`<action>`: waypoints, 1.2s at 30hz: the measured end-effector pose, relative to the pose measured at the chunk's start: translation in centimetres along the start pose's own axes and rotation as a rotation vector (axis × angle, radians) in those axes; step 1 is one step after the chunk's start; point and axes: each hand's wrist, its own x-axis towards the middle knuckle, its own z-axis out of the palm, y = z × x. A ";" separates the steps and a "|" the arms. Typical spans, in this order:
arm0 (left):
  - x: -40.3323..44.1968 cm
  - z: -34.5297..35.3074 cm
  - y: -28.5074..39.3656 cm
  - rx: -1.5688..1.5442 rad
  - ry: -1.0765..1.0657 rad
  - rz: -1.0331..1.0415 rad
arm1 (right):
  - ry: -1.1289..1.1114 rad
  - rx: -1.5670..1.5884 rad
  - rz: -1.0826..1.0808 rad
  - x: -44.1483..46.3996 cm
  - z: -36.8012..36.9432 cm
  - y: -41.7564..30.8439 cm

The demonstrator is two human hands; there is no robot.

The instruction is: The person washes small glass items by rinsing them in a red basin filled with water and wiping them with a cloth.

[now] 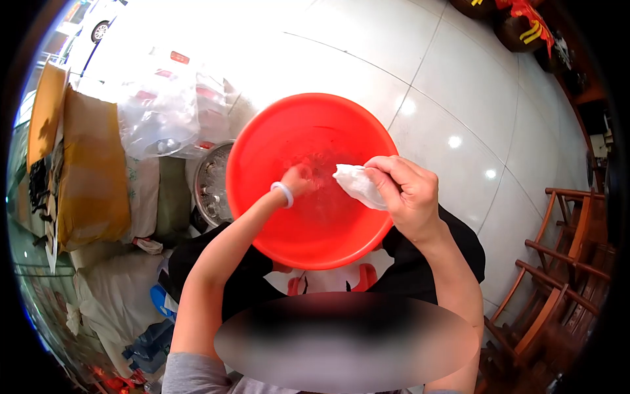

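Note:
A large round red basin (308,246) stands on the floor between my knees, with water in it. My left hand (302,178), below a pale bracelet (283,195) on the wrist, is inside the basin, its fingers partly in the water and unclear. Above the basin's right side, my right hand (407,190) is closed on a crumpled white cloth (359,184), which points left toward the middle of the basin.
A metal bowl (213,184) holding clear glassy items touches the basin's left side. Further left are clear plastic bags (161,115) and a yellow-brown sack (95,171). Wooden chairs (551,276) stand at the right; dark jars (518,31) sit at the top right.

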 end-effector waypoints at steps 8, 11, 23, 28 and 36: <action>8.5 8.0 -13.5 0.665 -0.035 -0.011 | 0.038 -0.030 -0.061 0.5 -1.0 0.7; 10.0 8.5 -18.0 0.748 -0.063 0.058 | 0.041 -0.026 -0.060 0.5 -1.2 0.8; 7.0 7.1 -11.0 0.823 0.081 -0.205 | 0.049 -0.067 -0.079 0.8 -1.1 1.4; 4.7 5.7 -6.9 0.580 0.059 -0.145 | 0.028 -0.054 -0.068 0.8 -1.0 1.2; 5.5 6.3 -9.3 0.592 0.146 -0.115 | 0.025 -0.062 -0.069 0.6 -1.2 1.2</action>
